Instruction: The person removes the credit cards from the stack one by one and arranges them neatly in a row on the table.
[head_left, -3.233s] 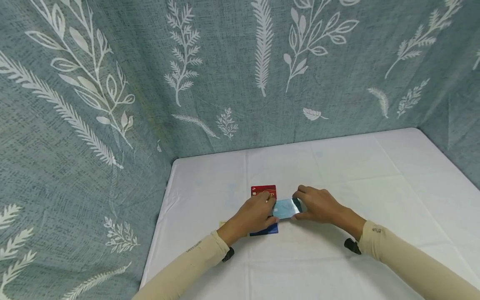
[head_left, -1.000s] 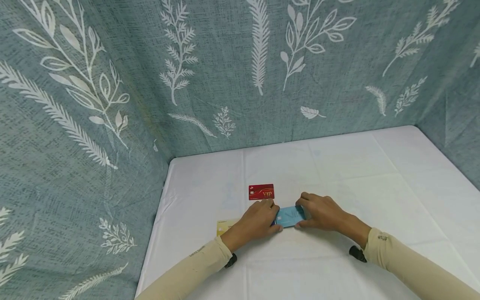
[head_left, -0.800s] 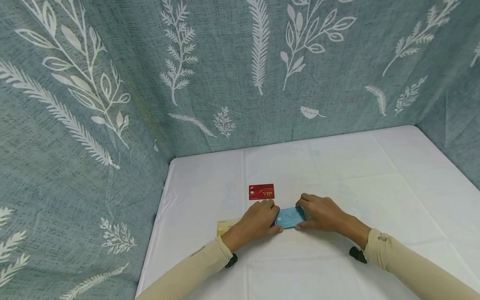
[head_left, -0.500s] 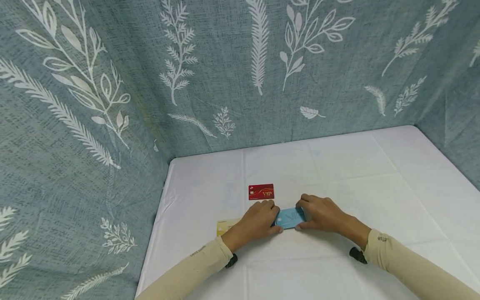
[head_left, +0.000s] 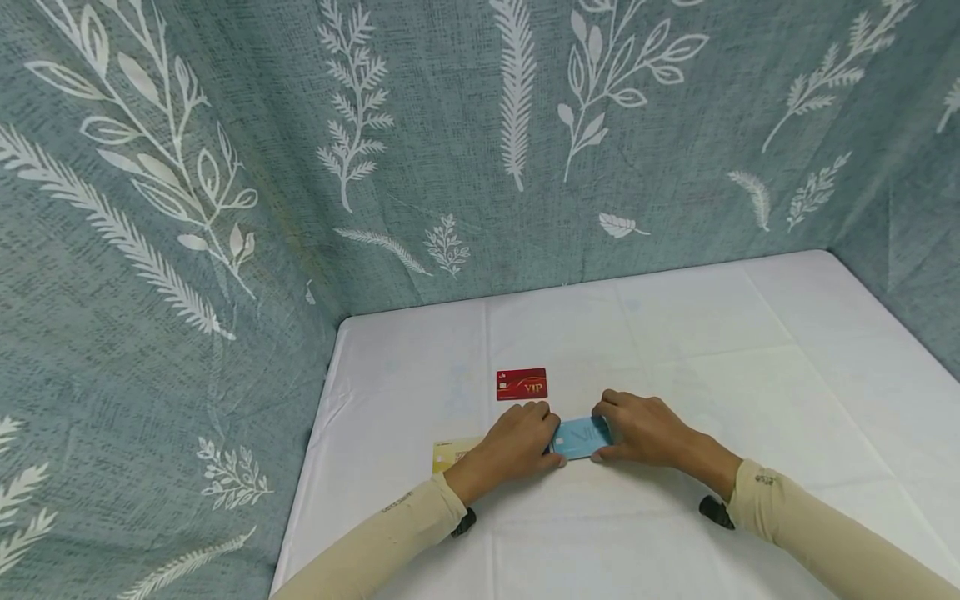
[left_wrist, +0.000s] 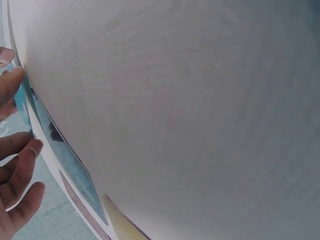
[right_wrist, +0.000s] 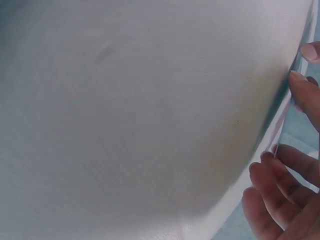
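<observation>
The light-blue card (head_left: 581, 439) is between the two hands, closer to the counter's (head_left: 697, 325) left edge than to its right; whether it lies fully flat on the white cloth, I cannot tell. The right hand (head_left: 637, 425) pinches its right end, fingers at the far side and thumb at the near. The left hand (head_left: 516, 439) meets the card's left end with bent fingers, seemingly pinching the dark-blue card (left_wrist: 74, 166), which it mostly hides from above. The step in hand looks like lining these two cards up end to end; the next move would call for keeping the edges level and loosening both pinches gently, so that neither card skews. Just beyond the left hand, toward the far edge, lies the red VIP card (head_left: 522, 384); the yellow card (head_left: 450, 455), partly covered by the left forearm, is nearest the left edge.
</observation>
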